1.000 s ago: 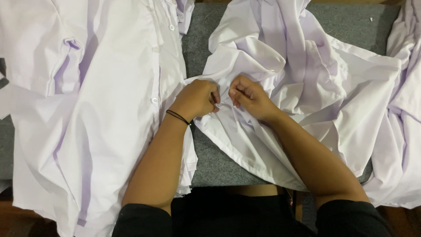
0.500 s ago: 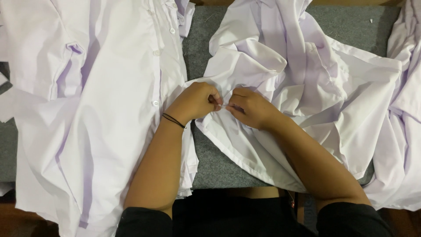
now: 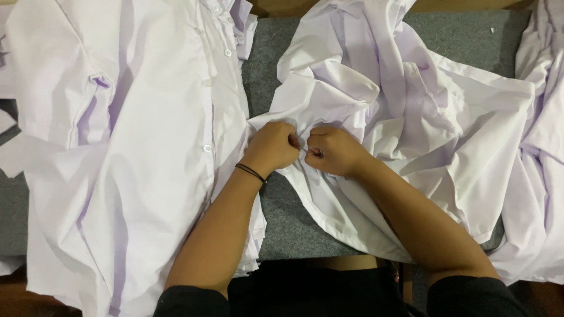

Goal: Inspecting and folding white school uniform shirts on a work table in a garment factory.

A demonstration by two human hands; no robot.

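— Hands first: what changed?

— I see both fists have come closer together. A moment ago the right hand sat a little higher and apart; now its knuckles almost touch the left hand. I think that means the fiddly bit on the shirt edge is under way, maybe a button, but the spot between the fists is hidden from me.

— How are they gripping?

— Left hand is curled tight, pinching the edge of the middle shirt. Right hand is curled tight too, pinching the same edge just beside it. The cloth runs up and off to the right from the pinch.

— Count things for me, left to right.

— One flat white shirt left of the grip, buttons showing down its front. One black band on the left wrist. One crumpled middle shirt under the fists. One more white shirt far right of the grip, partly cut off. So three shirts, two hands, one band, all on one grey mat.
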